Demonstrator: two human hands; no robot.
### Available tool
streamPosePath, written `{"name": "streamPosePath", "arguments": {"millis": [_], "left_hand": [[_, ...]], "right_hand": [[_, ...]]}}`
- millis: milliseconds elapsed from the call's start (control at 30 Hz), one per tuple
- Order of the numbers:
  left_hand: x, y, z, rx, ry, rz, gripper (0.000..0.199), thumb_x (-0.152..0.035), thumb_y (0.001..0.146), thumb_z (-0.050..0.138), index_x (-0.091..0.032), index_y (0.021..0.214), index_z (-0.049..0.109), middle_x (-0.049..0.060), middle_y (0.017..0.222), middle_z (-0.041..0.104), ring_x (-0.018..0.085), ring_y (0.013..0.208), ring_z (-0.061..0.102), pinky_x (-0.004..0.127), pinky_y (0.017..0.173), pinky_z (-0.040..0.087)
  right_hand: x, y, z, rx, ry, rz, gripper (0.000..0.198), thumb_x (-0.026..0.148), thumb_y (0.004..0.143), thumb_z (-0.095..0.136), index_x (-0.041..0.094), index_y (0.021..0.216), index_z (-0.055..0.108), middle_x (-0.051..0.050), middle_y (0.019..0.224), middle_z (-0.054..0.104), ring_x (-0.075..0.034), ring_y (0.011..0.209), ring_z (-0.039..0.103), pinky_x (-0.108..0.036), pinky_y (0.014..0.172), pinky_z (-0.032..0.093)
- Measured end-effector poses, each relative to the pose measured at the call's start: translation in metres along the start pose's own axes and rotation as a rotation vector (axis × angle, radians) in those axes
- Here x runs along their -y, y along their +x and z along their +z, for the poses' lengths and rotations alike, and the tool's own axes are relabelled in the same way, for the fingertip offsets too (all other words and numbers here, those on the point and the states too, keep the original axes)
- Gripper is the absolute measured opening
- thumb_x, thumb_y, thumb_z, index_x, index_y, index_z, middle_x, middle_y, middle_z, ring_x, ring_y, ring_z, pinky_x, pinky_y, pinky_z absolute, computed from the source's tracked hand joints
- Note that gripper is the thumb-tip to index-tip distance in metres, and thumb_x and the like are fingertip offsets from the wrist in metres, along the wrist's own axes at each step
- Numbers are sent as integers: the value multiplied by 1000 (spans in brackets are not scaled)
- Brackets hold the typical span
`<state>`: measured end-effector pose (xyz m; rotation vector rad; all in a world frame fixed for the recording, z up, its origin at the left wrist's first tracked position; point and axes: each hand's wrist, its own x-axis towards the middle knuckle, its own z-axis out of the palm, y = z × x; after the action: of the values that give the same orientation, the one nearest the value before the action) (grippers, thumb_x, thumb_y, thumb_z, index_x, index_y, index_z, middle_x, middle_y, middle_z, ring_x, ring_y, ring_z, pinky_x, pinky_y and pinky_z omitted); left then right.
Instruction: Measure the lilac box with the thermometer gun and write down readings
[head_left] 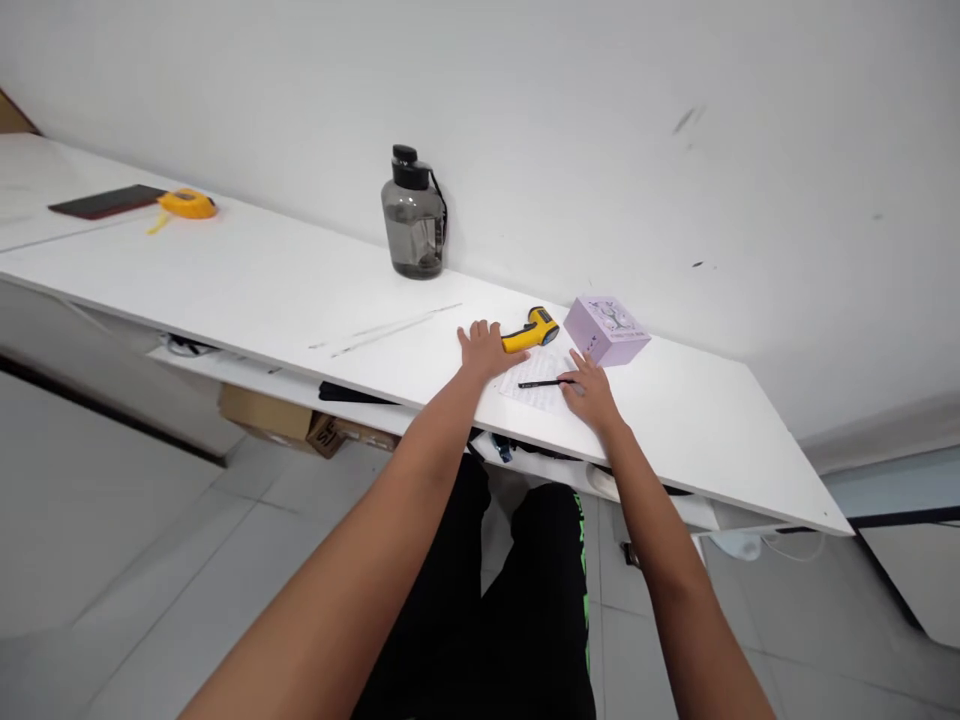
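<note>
My left hand [482, 352] rests on the white desk with its fingers spread, against the handle end of a yellow and black infrared thermometer [527, 333]. The thermometer lies on its side, its head pointing right. Below it is a sheet of paper with writing [534, 393], partly under my left thumb. A black pen [538, 383] lies across the paper, nearly level, its right end between the fingers of my right hand [590, 392]. Just beyond that hand stands a lilac box [606, 330] with a printed design on top.
A dark translucent water bottle [415, 225] stands against the wall. Further left are a yellow tape measure [187, 204] and a flat black item [106, 201]. Under the white desk [360, 350], a shelf holds various things, with a cardboard box [274, 415] below.
</note>
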<state>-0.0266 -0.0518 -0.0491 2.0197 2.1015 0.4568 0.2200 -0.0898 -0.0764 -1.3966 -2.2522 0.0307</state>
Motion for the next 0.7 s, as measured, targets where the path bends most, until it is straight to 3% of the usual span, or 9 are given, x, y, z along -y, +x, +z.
{"name": "streamPosePath", "arguments": {"millis": [200, 333, 400, 467, 567, 700], "left_hand": [[0, 2, 2, -12, -6, -13, 95, -82, 79, 47, -18, 149, 41, 19, 159, 39, 40, 152, 24, 60, 125, 9], [-1, 2, 0, -7, -16, -19, 95, -82, 78, 47, -19, 149, 40, 19, 159, 38, 41, 151, 24, 59, 125, 10], [-1, 2, -1, -1, -21, -20, 94, -82, 78, 47, -20, 148, 41, 18, 159, 38, 40, 151, 23, 59, 125, 10], [-2, 2, -1, -5, -22, -17, 92, -82, 78, 47, -20, 147, 43, 18, 158, 39, 40, 151, 24, 59, 125, 10], [-2, 3, 0, -14, -21, -15, 92, -82, 78, 47, -19, 145, 45, 19, 158, 39, 41, 151, 25, 59, 125, 10], [-2, 3, 1, -23, -27, -20, 92, -82, 78, 47, -20, 145, 44, 18, 158, 39, 40, 151, 25, 59, 125, 9]], "right_hand": [[17, 2, -3, 18, -7, 44, 31, 31, 98, 44, 23, 106, 73, -10, 156, 52, -32, 150, 39, -68, 121, 17], [19, 10, -8, -99, -37, 68, 36, 29, 102, 34, 20, 109, 68, -14, 127, 73, -28, 125, 63, -59, 123, 19], [20, 11, -13, -138, -6, 132, 37, 30, 101, 30, 19, 113, 63, -14, 106, 77, -27, 103, 69, -53, 113, 36], [24, 7, -16, -175, 77, 185, 37, 36, 101, 30, 20, 115, 59, -13, 98, 75, -28, 89, 68, -46, 93, 49], [41, -7, -16, -233, 261, 167, 32, 48, 99, 37, 23, 107, 55, -8, 92, 71, -23, 78, 64, -35, 71, 49], [63, -21, -9, -268, 342, 129, 40, 60, 90, 56, 26, 74, 41, 2, 65, 54, -15, 58, 49, -29, 58, 41]]}}
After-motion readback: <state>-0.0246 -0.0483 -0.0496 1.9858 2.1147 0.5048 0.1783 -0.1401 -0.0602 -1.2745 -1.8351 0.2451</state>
